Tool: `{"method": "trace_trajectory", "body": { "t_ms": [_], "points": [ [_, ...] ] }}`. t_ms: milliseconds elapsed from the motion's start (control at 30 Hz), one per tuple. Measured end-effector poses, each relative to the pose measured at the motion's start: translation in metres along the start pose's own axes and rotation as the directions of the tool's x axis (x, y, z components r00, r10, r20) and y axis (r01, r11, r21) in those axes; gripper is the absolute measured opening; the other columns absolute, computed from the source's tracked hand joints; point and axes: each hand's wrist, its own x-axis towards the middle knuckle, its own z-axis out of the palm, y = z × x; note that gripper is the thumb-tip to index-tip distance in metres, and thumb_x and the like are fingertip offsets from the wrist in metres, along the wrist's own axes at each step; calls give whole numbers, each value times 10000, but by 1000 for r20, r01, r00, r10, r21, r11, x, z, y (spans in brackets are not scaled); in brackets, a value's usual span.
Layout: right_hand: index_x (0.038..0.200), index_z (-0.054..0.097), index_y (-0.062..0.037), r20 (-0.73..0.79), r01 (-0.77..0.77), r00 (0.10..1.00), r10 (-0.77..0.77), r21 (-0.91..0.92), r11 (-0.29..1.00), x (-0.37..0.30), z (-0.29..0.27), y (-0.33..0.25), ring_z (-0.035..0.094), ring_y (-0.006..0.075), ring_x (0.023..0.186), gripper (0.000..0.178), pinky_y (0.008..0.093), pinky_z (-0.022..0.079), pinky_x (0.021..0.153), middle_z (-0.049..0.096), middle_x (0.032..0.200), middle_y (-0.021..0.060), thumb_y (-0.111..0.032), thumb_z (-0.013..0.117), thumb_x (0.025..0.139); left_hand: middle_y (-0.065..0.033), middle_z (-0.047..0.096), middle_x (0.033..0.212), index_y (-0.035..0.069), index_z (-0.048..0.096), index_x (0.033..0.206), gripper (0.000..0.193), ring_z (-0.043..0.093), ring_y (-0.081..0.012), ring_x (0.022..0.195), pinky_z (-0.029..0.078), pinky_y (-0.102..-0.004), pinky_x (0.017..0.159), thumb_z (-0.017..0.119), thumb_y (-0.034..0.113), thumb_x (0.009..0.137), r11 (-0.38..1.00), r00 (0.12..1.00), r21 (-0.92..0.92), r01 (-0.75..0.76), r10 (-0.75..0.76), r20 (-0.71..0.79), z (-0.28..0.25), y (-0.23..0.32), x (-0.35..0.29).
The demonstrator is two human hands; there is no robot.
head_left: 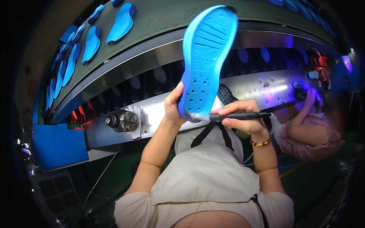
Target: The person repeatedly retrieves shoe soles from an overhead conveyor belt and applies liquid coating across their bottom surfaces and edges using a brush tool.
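A bright blue shoe sole (207,57) stands upright in front of me, its ribbed and perforated face turned toward me. My left hand (175,104) grips its lower left edge, thumb along the side. Between the fingers of my right hand (247,123) lies a brush (260,115) with a black handle, held level and pointing left. Its pale bristles meet the bottom end of the sole, close to my left fingers. Partly hidden behind the sole, a dark perforated shoe piece (225,94) rests on the metal bench.
A grey-green belt (159,22) carrying several blue soles (121,23) runs across the far side. Below it, a metal bench (251,85) holds a clear bottle with a dark cap (127,121). A blue box (59,144) stands left. At right, a co-worker (308,131) handles a dark piece.
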Motion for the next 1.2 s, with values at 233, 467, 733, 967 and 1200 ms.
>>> {"method": "trace_trajectory", "body": {
  "t_ms": [233, 467, 733, 967, 1200],
  "points": [
    [842, 640, 19, 234, 266, 951, -200, -296, 917, 9, -5, -8, 635, 203, 828, 142, 272, 489, 749, 656, 883, 137, 10, 665, 702, -168, 544, 1086, -26, 409, 1222, 530, 568, -233, 938, 451, -325, 832, 506, 307, 821, 884, 928, 284, 372, -354, -115, 18, 25, 14],
    [866, 636, 10, 374, 342, 906, -197, -376, 861, 17, -25, -36, 633, 254, 867, 207, 316, 507, 757, 646, 896, 159, 44, 680, 667, -158, 569, 1041, -22, 466, 1186, 519, 574, -192, 880, 472, -290, 771, 527, 312, 793, 682, 767, 361, 636, -608, -202, 26, 37, 23],
    [877, 627, 17, 385, 337, 911, -145, -496, 800, 17, -35, -45, 623, 236, 901, 197, 311, 497, 782, 646, 898, 148, 22, 675, 686, -214, 566, 1048, -53, 484, 1169, 614, 593, -242, 880, 473, -317, 798, 528, 421, 782, 534, 718, 488, 690, -592, -367, 30, 43, 17],
    [872, 629, 17, 380, 267, 921, -86, -454, 850, 12, -45, -40, 631, 221, 868, 189, 296, 492, 782, 652, 896, 133, 29, 664, 686, -234, 559, 1039, -39, 492, 1156, 656, 587, -270, 874, 477, -344, 765, 551, 473, 750, 598, 762, 477, 644, -448, -468, 15, 59, 7],
    [851, 647, 18, 318, 274, 938, -139, -436, 857, 2, -40, -30, 637, 247, 853, 211, 309, 497, 761, 643, 912, 177, 29, 695, 645, -189, 565, 1067, -22, 519, 1137, 568, 586, -245, 895, 484, -352, 775, 455, 450, 828, 788, 834, 308, 533, -427, -351, -7, 76, 2]
  ]
}}
